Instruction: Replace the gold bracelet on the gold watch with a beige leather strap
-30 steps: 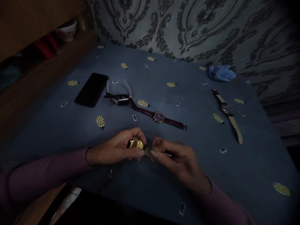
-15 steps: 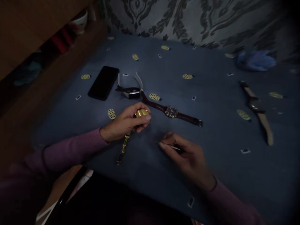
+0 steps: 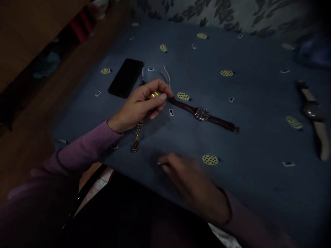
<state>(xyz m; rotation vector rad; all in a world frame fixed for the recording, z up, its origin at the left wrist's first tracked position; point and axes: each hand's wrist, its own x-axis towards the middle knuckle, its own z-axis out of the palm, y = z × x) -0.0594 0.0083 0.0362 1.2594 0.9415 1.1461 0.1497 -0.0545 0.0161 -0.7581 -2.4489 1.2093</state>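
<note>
My left hand is closed on a gold watch, whose strap end with a gold clasp hangs below the palm. Low over the near part of the table, my right hand is blurred by motion; its fingers are bent together, and whether they hold anything cannot be made out. A watch with a dark brown strap lies just right of my left hand. Behind that hand, a watch with a pale strap is mostly hidden.
A black phone lies at the left on the blue patterned tablecloth. At the far right are another watch and a blue crumpled item. A wooden shelf edge runs along the left.
The view has shifted, so the table items appear farther right and higher. My right hand has moved left and nearer the table's front edge; the thin tool seen in it earlier no longer shows.
</note>
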